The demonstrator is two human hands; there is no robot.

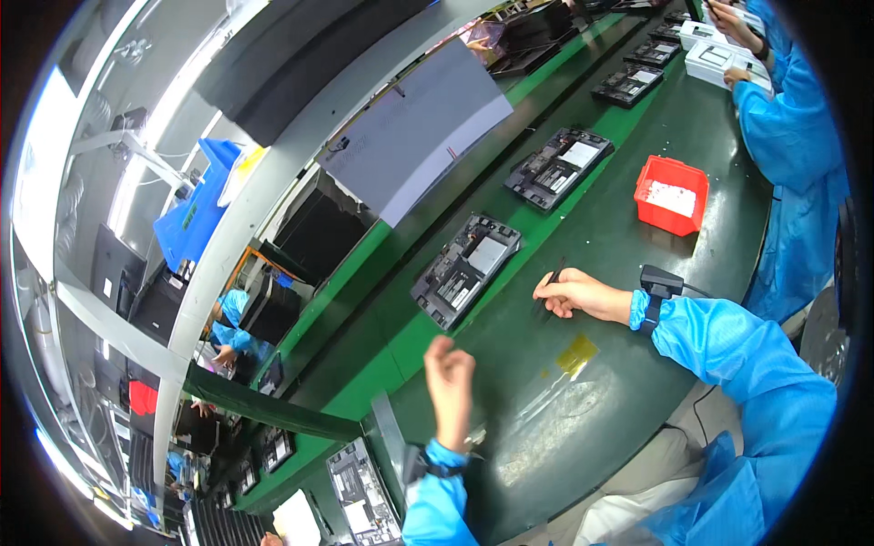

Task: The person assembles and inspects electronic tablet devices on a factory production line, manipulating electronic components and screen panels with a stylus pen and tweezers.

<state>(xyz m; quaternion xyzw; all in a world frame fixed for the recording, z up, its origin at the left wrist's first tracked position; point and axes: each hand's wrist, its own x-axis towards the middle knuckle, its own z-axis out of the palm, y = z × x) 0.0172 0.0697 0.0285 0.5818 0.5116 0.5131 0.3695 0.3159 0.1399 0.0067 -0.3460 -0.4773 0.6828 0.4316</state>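
My right hand (583, 293) is closed around a thin black tool like tweezers (553, 276), held over the dark green worktop (619, 346). My left hand (449, 378) is raised, slightly blurred, with fingers curled in; whatever it may hold is hidden. Just beyond it, an opened laptop base (466, 270) with its inner parts bare lies on the green line. A second opened laptop base (558, 168) lies farther along. Below my right hand, a yellow film piece (577, 355) sits on the worktop.
A red bin (672, 196) of small white pieces stands at the right. Another person in a blue sleeve (787, 136) works beside white trays (724, 64) at the far right. A grey frame post (264, 200) and hanging white sheet (419, 132) rise on the left.
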